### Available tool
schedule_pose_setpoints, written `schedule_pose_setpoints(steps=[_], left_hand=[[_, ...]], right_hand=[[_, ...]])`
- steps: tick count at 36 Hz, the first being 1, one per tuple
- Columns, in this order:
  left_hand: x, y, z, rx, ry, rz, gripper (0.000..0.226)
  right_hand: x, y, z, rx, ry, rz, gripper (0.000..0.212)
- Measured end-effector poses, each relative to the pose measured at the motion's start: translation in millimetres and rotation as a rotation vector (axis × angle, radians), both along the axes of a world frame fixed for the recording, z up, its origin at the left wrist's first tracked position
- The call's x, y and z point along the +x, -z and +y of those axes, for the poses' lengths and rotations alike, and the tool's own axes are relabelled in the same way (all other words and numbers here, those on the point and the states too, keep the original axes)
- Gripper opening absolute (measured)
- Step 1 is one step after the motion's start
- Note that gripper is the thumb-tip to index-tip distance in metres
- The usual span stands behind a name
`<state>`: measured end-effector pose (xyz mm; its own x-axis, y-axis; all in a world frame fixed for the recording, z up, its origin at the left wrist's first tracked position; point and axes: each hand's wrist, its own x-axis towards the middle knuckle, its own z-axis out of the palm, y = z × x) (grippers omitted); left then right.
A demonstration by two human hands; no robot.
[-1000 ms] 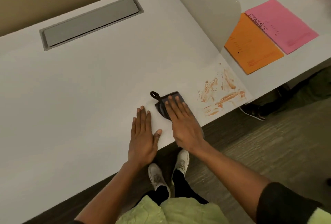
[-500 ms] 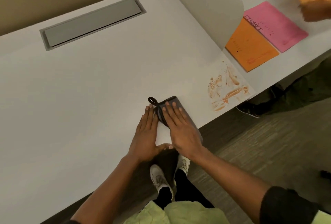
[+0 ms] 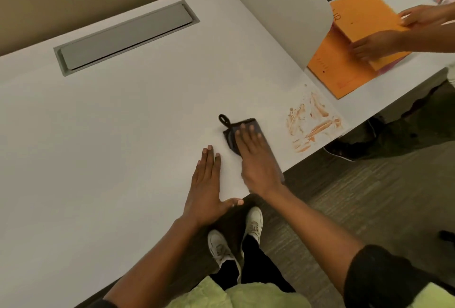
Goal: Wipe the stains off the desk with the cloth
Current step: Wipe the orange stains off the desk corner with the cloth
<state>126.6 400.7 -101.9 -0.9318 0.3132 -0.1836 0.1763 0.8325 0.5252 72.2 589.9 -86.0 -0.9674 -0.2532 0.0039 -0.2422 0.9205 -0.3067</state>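
The cloth [image 3: 246,132] lies flat on the table [image 3: 123,135], close to the near edge, with its dark hanging loop [image 3: 223,119] pointing away from the person and to the left. The right hand [image 3: 256,160] rests palm-down on top of the cloth with the fingers extended and held together; this grip is a flat press, not a closed grasp, and nothing is pinched between fingers and thumb. The left hand [image 3: 206,189] lies flat on the bare table just to the left of the cloth, apart from it, fingers extended, holding nothing; it appears to serve as a brace. The stains [image 3: 312,123], a patch of orange-brown smears, lie to the right of the cloth, near the table's right corner, and extend slightly farther from the person than the cloth does. A strip of clean surface separates cloth and stains; they do not touch. The streaks run mostly diagonally, rising toward the far right. The right hand is the nearer hand to the stains and already bears on the cloth, so the coming move is judged to be a slide of the pressed cloth to the right, across the gap and onto the smears. Beyond a divider panel [image 3: 278,12] to the right of the stains, another person's hands [image 3: 374,44] handle orange folders [image 3: 344,71] on the neighbouring surface; these are outside the work area.
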Motion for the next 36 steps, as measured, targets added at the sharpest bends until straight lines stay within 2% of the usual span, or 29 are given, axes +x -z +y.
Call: schedule_pose_setpoints(steps=[2,5,11,16,25,30,33,36], left_hand=[[0,2,2,0.021,-0.031,0.012,0.139],[1,2,2,0.027,-0.054,0.003,0.140],[1,-11,4,-0.071,-0.006,-0.039,0.136],[-2,-16,6,-0.163,0.016,-0.057,0.135],[-22,-5,47,-0.133,0.021,0.075,0.123],[-28,-6,57,-0.162,0.057,0.089,0.115],[-27,-7,56,-0.167,0.017,0.061,0.120],[-20,-10,53,-0.181,-0.108,0.024,0.134]], right_hand=[[26,2,-5,0.008,-0.095,-0.033,0.091],[29,3,6,0.021,-0.116,-0.009,0.086],[-46,-3,58,0.037,0.130,0.016,0.089],[-73,-3,66,0.077,0.259,0.065,0.079],[2,7,32,0.016,-0.001,0.010,0.091],[-44,4,70,0.028,0.116,0.036,0.089],[-76,-1,86,0.019,0.215,0.047,0.084],[-82,-2,80,0.071,0.216,0.066,0.083]])
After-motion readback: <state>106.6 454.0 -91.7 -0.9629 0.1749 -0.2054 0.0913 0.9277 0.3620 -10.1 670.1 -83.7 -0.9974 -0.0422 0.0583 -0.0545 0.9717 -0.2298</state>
